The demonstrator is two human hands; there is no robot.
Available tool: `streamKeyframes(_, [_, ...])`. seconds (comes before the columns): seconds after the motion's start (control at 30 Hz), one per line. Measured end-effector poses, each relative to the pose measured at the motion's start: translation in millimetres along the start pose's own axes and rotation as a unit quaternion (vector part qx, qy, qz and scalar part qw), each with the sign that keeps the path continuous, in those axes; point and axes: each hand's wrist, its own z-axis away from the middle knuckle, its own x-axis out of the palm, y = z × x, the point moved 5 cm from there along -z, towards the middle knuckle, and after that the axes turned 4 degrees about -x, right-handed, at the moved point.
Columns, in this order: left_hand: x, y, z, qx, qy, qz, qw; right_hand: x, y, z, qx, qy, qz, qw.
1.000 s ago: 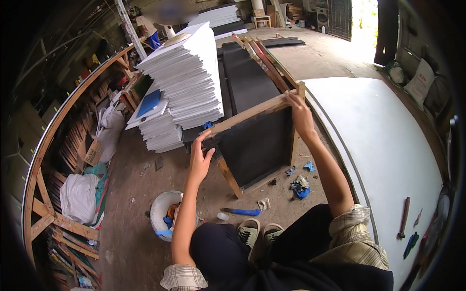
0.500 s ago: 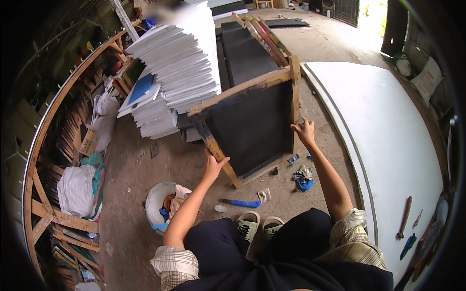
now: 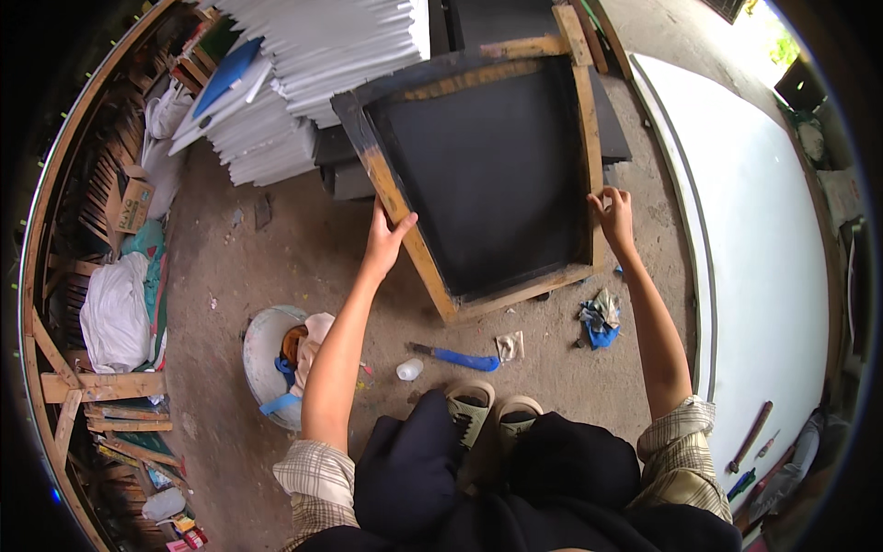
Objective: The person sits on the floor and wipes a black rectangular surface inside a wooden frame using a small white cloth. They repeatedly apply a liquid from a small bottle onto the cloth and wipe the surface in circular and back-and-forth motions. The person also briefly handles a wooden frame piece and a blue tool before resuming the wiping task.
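Note:
A wooden screen frame [image 3: 426,267] with a dark sheet [image 3: 492,175] stretched across it tilts up in front of me. My left hand [image 3: 384,241] grips its left rail, thumb on the upper face and fingers mostly hidden behind the wood. At the right rail, my right hand [image 3: 614,219] has its fingers bent in and pinched against the outer edge. The lower rail hangs above or rests at the floor; I cannot tell which. Behind the frame's far end lie black sheets [image 3: 478,23], partly covered.
A tall stack of white sheets [image 3: 340,46] stands at the far left. A bucket with rags [image 3: 262,359], a blue-handled tool [image 3: 464,359], a small cup [image 3: 410,370] and a crumpled blue rag [image 3: 601,322] are on the floor. On the right lies a large white board [image 3: 763,248] with a hammer [image 3: 752,437].
My right hand has gone from spread fingers beside the right rail to fingers bent against it. The frame's tilt has changed, showing more of its dark sheet. The whole view has shifted downward.

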Motion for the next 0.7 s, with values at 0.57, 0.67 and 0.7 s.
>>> streamKeyframes(0.57, [17, -41, -5, -0.079, -0.038, 0.021, 0.996, -43, -25, 84, 0.106, 0.007, 0.011, 0.994])
streamKeyframes(0.67, [15, -41, 1, -0.070, -0.014, 0.023, 0.997, -52, -60, 75, 0.148, 0.073, -0.089, 0.982])
streamKeyframes(0.7, [14, -41, 1, -0.073, -0.008, 0.021, 0.997, -51, -74, 67, 0.091, 0.061, -0.092, 0.990])
